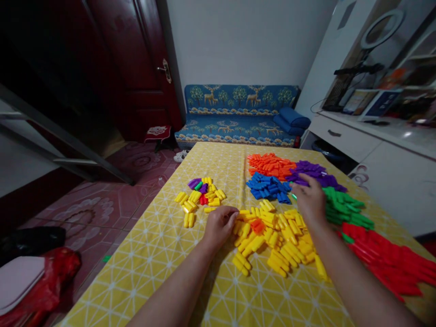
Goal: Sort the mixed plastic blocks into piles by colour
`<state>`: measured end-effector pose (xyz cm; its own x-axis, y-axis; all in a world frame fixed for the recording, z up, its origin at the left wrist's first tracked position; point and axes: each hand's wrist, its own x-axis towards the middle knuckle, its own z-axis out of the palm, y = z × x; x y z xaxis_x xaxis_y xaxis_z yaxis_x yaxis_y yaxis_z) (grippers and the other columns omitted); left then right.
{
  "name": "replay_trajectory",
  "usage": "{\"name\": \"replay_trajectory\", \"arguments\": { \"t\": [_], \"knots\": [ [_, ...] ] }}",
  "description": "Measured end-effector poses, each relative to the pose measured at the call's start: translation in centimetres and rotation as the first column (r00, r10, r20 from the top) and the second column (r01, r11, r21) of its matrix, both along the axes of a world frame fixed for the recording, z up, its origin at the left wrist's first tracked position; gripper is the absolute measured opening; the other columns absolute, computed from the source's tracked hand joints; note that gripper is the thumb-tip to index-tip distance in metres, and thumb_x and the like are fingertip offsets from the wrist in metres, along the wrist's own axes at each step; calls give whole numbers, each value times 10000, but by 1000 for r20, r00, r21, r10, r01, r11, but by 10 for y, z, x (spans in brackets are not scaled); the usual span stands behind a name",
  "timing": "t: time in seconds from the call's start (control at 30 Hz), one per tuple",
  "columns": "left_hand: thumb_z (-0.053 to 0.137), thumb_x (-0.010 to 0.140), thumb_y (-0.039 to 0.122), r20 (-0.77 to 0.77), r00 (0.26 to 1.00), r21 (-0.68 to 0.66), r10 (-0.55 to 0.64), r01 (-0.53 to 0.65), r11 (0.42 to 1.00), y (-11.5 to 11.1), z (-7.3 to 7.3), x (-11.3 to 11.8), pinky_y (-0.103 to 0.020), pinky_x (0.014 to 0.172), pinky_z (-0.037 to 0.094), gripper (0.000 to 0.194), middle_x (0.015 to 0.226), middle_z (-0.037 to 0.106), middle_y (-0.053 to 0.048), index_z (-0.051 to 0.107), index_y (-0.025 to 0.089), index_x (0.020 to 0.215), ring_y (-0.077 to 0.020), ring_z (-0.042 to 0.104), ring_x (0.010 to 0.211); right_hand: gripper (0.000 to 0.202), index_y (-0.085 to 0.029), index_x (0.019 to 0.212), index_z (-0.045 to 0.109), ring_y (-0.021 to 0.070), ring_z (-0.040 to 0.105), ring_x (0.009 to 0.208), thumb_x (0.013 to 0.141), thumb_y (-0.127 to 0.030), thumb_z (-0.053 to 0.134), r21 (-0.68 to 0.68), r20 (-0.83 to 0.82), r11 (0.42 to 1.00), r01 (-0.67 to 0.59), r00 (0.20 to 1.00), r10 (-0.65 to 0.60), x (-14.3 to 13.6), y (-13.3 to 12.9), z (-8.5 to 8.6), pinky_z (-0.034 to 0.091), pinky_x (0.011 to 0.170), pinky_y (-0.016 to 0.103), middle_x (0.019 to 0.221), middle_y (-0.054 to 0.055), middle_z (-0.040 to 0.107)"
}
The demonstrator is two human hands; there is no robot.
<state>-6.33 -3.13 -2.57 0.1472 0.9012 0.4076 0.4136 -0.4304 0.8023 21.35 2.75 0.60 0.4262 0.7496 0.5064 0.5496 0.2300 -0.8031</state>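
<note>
My left hand [220, 223] is closed in a pinch at the left edge of a heap of yellow plastic pieces [288, 252]; whatever sits between its fingertips is hidden. Over the gap between the blue and green piles, my right hand [311, 200] has its fingers bent around a small green plastic piece [294, 196]. One orange piece [258, 226] lies on the yellow heap. Farther left is a smaller cluster of yellow pieces [194, 196], with purple pieces [195, 183] and a red piece [203, 199] among them.
Sorted piles lie along the right side: orange [270, 165], blue [268, 186], purple [315, 172], green [347, 206] and red [388, 259]. A yellow patterned cloth [163, 263] covers the table. Beyond stand a blue sofa [235, 125] and a white cabinet [391, 177] at right.
</note>
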Motion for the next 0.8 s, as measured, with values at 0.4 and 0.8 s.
{"name": "replay_trajectory", "arguments": {
  "t": [0.4, 0.8],
  "knots": [
    [574, 789, 110, -295, 841, 284, 453, -376, 882, 17, -7, -18, -442, 965, 439, 386, 1208, 608, -117, 604, 191, 1164, -268, 537, 1127, 190, -216, 913, 703, 225, 625, 1001, 864, -183, 522, -104, 254, 907, -408, 871, 421, -113, -79, -32, 495, 910, 403, 1037, 78, 684],
    [501, 853, 194, -631, 609, 115, 480, -539, 835, 65, 23, -43, -448, 932, 412, 398, 1262, 616, -96, 610, 246, 1232, -296, 503, 1161, 196, -216, 881, 699, 209, 630, 976, 847, -137, 522, -101, 247, 897, -431, 862, 442, -117, -80, -36, 507, 887, 360, 1026, 73, 664]
  ]
}}
